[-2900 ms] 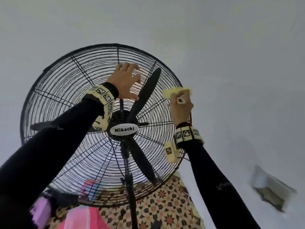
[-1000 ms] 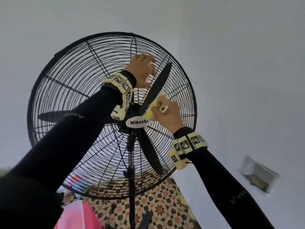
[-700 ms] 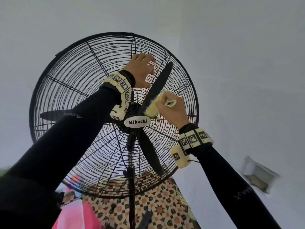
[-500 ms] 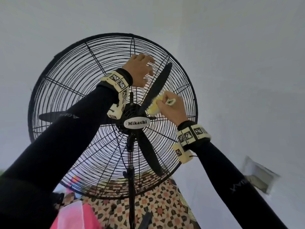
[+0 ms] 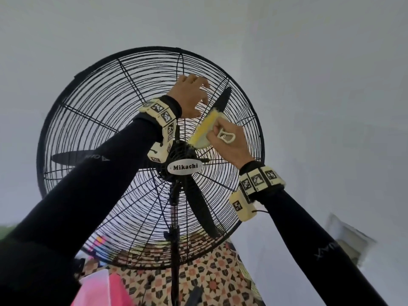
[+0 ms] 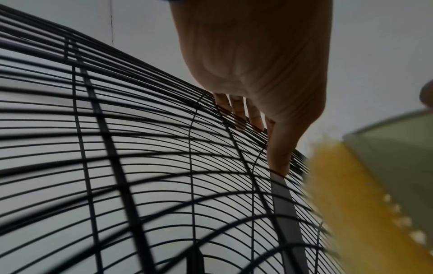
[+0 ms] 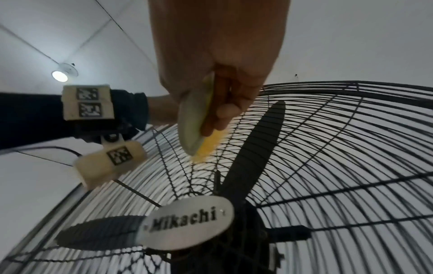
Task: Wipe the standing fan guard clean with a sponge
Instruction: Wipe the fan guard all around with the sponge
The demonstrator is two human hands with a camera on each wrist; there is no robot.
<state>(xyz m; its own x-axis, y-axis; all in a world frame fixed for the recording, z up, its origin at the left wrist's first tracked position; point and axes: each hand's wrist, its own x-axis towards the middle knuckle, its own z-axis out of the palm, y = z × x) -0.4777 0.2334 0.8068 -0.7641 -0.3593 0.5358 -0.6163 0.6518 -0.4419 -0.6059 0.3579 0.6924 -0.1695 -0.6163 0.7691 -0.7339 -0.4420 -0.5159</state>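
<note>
Up against the black fan guard (image 5: pixel 92 120), both of my hands are raised, the right one holding the sponge (image 5: pixel 204 129).

My left hand (image 5: pixel 189 96) rests on the upper wires, fingers (image 6: pixel 248 113) hooked through the gaps and thumb pressing a wire. My right hand (image 5: pixel 229 142) has its fingers curled round the yellow sponge, whose foam face lies against the guard just above the hub with the Mikachi badge (image 5: pixel 185 166), beside the upper blade (image 5: pixel 221 100). A white loop (image 5: pixel 225 136) lies over my knuckles. Below the fan I see patterned tiles (image 5: pixel 212 277).
</note>
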